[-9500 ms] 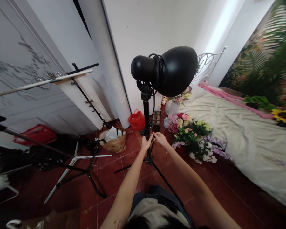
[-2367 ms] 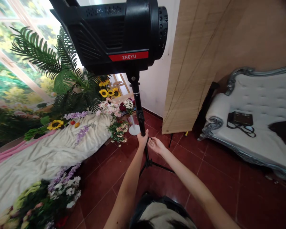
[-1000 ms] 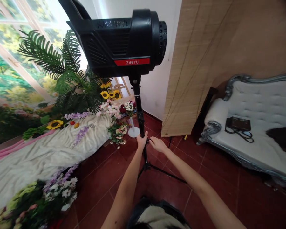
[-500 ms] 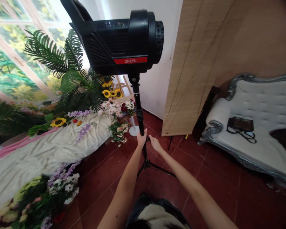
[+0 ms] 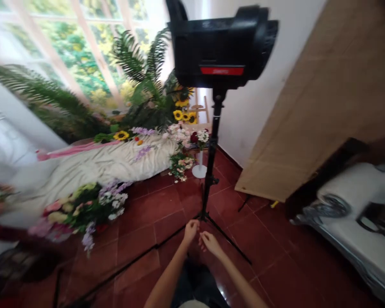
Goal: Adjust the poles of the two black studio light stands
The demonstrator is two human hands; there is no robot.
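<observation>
A black studio light (image 5: 224,53) with a red label sits on top of a black light stand (image 5: 208,182). Both my hands are off the pole, low in front of the stand near the spread of its legs. My left hand (image 5: 191,231) is loosely curled and holds nothing I can see. Close beside it, my right hand (image 5: 211,244) hangs with its fingers half bent and a little apart, also without anything visible in it. The two hands do not grip each other. A clamp knob (image 5: 214,181) sticks out from the pole above them.
A bamboo blind (image 5: 285,111) hangs to the right, by a white tufted sofa (image 5: 349,186). Leftward, a white draped cloth (image 5: 115,164) bears flowers, with palm leaves (image 5: 147,85) behind. One long black pole (image 5: 128,267) crosses the red tiled floor (image 5: 167,205).
Both hands have let go of the stand's pole and dropped lower, towards my body. My view has swung left, so the light and stand appear further right.
</observation>
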